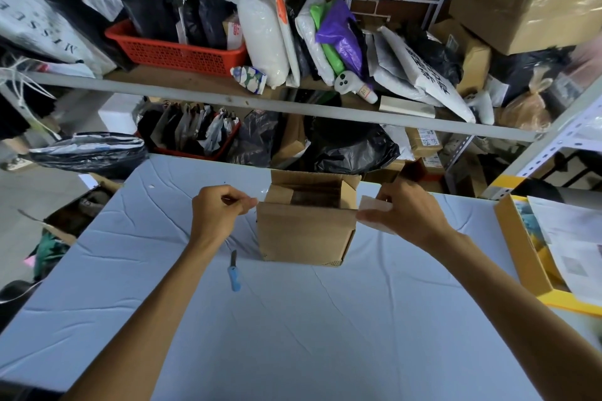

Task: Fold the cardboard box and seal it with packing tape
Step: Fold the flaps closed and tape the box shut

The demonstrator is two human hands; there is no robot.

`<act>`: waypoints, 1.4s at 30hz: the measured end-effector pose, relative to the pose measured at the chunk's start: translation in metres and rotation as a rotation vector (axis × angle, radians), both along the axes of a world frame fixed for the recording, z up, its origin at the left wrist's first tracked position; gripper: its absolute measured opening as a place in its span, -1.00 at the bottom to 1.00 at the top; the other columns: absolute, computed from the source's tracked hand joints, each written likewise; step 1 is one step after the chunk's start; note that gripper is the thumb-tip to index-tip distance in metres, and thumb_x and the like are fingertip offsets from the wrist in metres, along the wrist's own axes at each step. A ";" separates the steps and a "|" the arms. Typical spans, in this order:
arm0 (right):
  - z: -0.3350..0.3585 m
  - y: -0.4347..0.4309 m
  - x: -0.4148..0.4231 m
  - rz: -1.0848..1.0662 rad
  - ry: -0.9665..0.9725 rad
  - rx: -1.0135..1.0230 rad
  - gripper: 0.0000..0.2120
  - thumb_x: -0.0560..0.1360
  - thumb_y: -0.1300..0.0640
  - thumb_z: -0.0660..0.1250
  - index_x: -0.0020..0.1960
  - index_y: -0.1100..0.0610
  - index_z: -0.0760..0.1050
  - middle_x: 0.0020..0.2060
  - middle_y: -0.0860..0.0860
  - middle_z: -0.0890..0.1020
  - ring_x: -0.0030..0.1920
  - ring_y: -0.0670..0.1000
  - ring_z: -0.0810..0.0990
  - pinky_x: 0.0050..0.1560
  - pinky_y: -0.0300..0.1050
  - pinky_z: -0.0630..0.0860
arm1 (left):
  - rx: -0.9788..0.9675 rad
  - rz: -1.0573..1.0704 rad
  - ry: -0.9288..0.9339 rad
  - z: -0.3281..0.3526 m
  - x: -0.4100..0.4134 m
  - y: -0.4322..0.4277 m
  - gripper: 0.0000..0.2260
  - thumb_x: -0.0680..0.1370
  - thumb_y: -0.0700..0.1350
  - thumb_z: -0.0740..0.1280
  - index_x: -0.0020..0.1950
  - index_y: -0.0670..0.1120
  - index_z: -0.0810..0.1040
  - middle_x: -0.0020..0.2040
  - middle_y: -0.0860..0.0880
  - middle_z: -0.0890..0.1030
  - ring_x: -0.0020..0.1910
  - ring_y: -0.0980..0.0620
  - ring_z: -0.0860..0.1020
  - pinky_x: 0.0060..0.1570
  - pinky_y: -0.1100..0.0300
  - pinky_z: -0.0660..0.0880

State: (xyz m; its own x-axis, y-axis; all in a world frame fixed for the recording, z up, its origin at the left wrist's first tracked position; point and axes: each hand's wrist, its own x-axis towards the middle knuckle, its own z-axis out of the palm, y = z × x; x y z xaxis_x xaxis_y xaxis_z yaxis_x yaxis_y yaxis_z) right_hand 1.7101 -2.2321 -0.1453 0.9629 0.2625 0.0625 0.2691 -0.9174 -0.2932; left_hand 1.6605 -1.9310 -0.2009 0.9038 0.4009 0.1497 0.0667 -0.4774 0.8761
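Note:
A small brown cardboard box point(303, 233) stands on the table, which is covered in a pale blue cloth point(293, 319). The box's top flaps are up and its inside is dark. My left hand point(218, 210) is at the box's upper left corner, fingers curled, pinching what looks like the end of clear tape. My right hand point(408, 212) is at the upper right corner and grips a whitish translucent tape roll point(374, 210) against the box edge. The tape strip between the two hands is hard to make out.
A blue utility knife point(234, 273) lies on the cloth left of the box. A yellow-edged box with papers point(521, 257) sits at the table's right side. Metal shelves point(260, 101) crammed with bags and parcels rise right behind the table. An open carton point(71, 215) stands on the floor at left.

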 end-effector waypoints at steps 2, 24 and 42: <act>-0.009 0.003 0.001 -0.038 -0.027 -0.055 -0.57 0.32 -0.30 0.41 -0.26 0.07 0.44 -0.35 -0.02 0.50 -0.34 0.02 0.46 -0.46 -0.19 0.23 | 0.020 -0.016 -0.034 -0.004 -0.002 -0.001 -0.90 0.36 -0.18 0.53 -0.26 -0.16 0.64 -0.34 0.01 0.65 -0.35 0.20 0.62 -0.30 0.46 0.48; -0.036 0.018 0.012 -0.042 -0.161 -0.169 -0.48 0.41 -0.25 0.36 0.29 -0.04 0.50 -0.01 0.07 0.69 -0.03 0.15 0.64 -0.23 -0.15 0.34 | 0.078 -0.051 -0.174 -0.033 0.007 -0.003 -0.93 0.42 -0.10 0.48 -0.19 -0.04 0.61 -0.22 0.10 0.66 -0.20 0.12 0.64 -0.18 0.27 0.58; -0.031 0.010 0.034 0.083 0.036 -0.162 -0.60 0.38 -0.24 0.38 0.19 -0.19 0.54 0.08 -0.04 0.66 0.03 0.04 0.60 -0.25 -0.20 0.31 | -0.058 -0.165 -0.120 -0.036 0.015 0.004 -0.72 0.41 -0.11 0.48 0.09 -0.06 0.56 -0.22 0.07 0.66 -0.19 0.12 0.63 -0.11 0.32 0.57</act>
State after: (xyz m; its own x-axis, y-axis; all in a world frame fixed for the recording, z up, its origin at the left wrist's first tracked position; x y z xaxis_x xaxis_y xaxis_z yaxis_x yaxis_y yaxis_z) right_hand 1.7441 -2.2217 -0.1766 0.9385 0.3446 -0.0217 0.3374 -0.9287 -0.1541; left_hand 1.6752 -1.9267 -0.2369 0.9351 0.2602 0.2406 -0.1142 -0.4214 0.8996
